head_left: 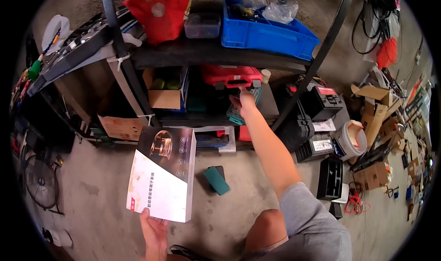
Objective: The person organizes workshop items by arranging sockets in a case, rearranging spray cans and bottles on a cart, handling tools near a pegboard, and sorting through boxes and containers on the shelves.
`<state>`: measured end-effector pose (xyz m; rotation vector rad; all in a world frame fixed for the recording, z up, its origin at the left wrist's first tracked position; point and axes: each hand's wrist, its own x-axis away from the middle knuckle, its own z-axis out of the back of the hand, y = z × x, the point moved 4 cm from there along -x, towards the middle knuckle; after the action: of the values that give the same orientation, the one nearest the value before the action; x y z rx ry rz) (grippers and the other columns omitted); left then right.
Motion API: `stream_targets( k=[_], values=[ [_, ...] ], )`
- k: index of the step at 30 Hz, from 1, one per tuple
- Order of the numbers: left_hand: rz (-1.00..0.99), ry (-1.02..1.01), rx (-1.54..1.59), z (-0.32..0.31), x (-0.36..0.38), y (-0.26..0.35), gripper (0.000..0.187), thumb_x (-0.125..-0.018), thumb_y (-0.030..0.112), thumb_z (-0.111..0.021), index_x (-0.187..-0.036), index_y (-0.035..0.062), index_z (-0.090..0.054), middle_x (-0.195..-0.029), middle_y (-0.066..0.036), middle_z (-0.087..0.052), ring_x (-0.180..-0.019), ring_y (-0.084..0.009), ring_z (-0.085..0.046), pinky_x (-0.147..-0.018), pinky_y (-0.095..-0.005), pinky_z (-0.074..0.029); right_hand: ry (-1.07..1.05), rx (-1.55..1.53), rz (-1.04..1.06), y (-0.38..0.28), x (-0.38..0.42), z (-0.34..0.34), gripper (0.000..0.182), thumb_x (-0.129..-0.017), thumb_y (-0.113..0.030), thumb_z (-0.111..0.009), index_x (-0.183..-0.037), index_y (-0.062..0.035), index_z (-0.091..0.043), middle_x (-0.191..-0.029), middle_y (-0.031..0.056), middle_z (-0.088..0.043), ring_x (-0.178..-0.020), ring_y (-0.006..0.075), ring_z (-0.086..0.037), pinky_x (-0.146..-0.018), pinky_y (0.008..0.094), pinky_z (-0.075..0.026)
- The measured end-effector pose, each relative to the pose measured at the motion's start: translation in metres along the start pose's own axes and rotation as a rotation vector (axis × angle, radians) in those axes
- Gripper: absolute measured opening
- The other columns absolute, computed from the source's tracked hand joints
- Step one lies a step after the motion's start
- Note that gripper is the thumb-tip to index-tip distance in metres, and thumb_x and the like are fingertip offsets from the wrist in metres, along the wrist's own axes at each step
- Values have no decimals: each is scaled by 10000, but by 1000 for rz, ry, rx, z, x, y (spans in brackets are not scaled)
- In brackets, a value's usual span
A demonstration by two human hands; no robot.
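In my left hand (155, 231) is a product box (161, 192), gripped at its lower edge with the thumb on the front. Its upper part is dark with an amber picture, and its lower part is white with Chinese characters. My right hand (243, 102) reaches into the middle shelf, its visible fingers apart. Just above it lies a red plastic tool case (232, 75) with dark latches. Under and beside the hand is a teal case (254, 100) with a clear lid; whether my fingers touch it is hard to tell.
A metal shelf (206, 54) stands ahead, with a blue crate (271, 38), red bag (161, 13) and clear plastic box (202, 26) on top. An open carton (165, 99) is left of the red case. A teal object (217, 180) lies on the floor. A white bucket (351, 139) stands right.
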<state>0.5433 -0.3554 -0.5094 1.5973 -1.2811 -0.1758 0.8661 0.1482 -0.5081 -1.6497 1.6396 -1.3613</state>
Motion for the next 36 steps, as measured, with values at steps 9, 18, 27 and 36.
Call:
stream_targets(
  k=[9,18,27,36],
  values=[
    [-80,-6,-70,-6,1,-14,899,-973,473,-710,-1686,119,-290,-1609,-141,-494,-1467,-330,-523,-1169,-574,-481,-79,-270,-27,0,-79,-18,312,-1115,-187,-589,-1409,-85,-583,-1321,168,-697,-1139,426,-742,-877,599,-694],
    [-36,-41,-126,-35,-8,-24,823,-999,519,-633,-1654,109,-348,-1588,-141,-544,-1429,-315,-569,-1175,-561,-470,-114,-279,56,-24,-86,-19,342,-1134,-126,-467,-1463,-119,-560,-1382,157,-681,-1171,450,-729,-998,680,-614],
    [-17,-73,-93,-50,-4,-26,914,-978,371,-730,-1692,141,-208,-1605,-172,-478,-1413,-338,-580,-1117,-572,-539,-114,-281,61,-1,-103,-21,320,-1122,-156,-519,-1436,-102,-552,-1381,193,-677,-1199,465,-708,-992,690,-623],
    [-39,-179,-70,-62,-12,-35,978,-946,401,-742,-1718,117,-215,-1620,-150,-480,-1503,-351,-495,-1190,-577,-463,-297,47,126,31,148,65,525,-1050,-212,-697,-1477,-25,-457,-1276,124,-681,-1208,234,-681,-996,419,-598]
  ],
)
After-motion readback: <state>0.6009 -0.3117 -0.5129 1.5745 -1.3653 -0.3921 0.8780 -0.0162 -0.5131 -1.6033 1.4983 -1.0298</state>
